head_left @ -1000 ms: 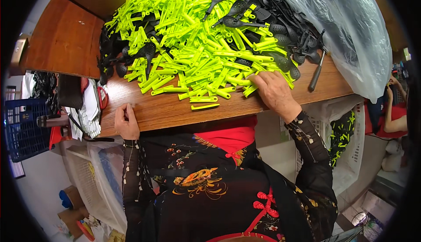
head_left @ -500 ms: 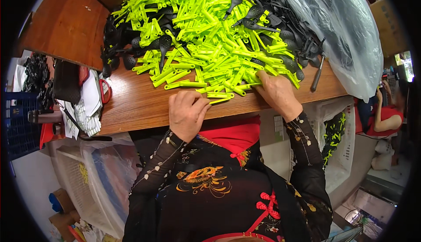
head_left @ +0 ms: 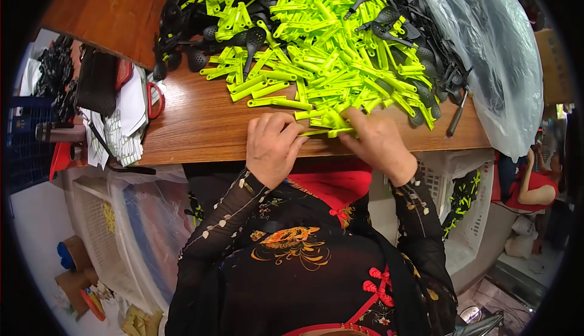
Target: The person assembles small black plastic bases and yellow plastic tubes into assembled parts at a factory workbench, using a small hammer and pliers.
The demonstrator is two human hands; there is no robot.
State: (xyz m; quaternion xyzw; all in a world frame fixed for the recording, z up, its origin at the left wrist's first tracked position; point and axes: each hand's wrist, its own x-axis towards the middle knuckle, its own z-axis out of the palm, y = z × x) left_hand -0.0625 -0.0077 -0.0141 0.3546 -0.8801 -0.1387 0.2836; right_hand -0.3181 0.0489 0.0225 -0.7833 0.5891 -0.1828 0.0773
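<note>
A large heap of lime-green plastic handles (head_left: 328, 74) lies on the wooden table, mixed with black perforated spoon heads (head_left: 254, 39). At its front edge, my left hand (head_left: 272, 144) is closed, its thumb and fingers pinching one end of a narrow green handle (head_left: 315, 133). My right hand (head_left: 384, 145) has its thumb and fingers closed around the other end, beside a few more loose handles. The fingers partly hide the pieces, so I cannot see whether it grips more than one.
A screwdriver-like tool with a dark handle (head_left: 457, 117) lies at the right, beside clear plastic sheeting (head_left: 486, 62). Red-handled scissors (head_left: 156, 100), papers (head_left: 129, 117) and a dark pouch (head_left: 97, 83) sit at the left. White crates (head_left: 480, 214) flank my lap; another person (head_left: 532, 187) is far right.
My right hand has come away from the heap toward my left hand, bringing green handle pieces with it. Both hands now meet at one handle. The whole view has shifted slightly.
</note>
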